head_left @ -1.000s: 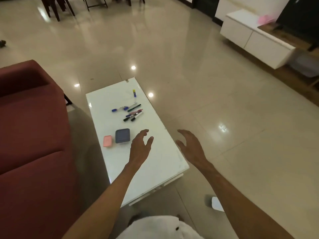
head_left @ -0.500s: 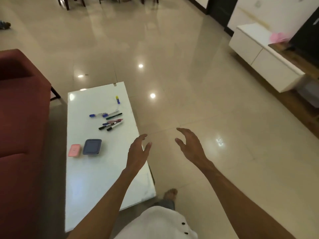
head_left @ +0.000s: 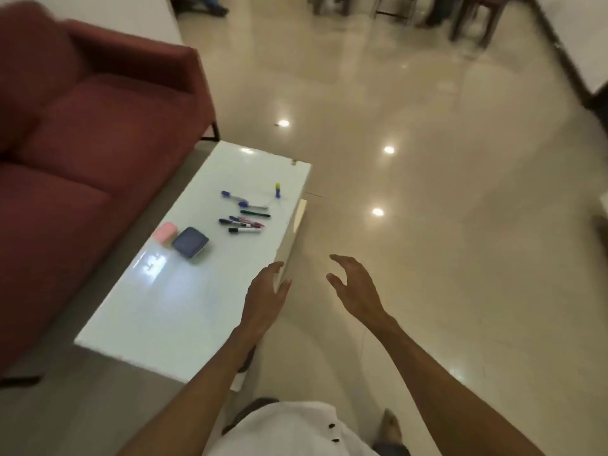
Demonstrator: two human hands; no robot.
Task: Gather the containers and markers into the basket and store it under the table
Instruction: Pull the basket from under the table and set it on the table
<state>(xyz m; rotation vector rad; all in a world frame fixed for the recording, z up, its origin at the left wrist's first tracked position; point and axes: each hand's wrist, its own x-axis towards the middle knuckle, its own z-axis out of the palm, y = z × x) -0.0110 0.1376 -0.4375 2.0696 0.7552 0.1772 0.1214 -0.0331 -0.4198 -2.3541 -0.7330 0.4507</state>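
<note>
1. The sofa now fills ten o'clock, larger than before.
2. The worktop now lies diagonally.
3. The left hand is still at the worktop's edge and the right hand over the floor, fingers spread, holding nothing.
4. The containers lie at the left hand's ten o'clock, the markers at twelve.

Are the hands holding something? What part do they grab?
Nothing is held. The left hand and right hand are both open and empty. The markers and containers lie on the table, away from both hands.
</note>
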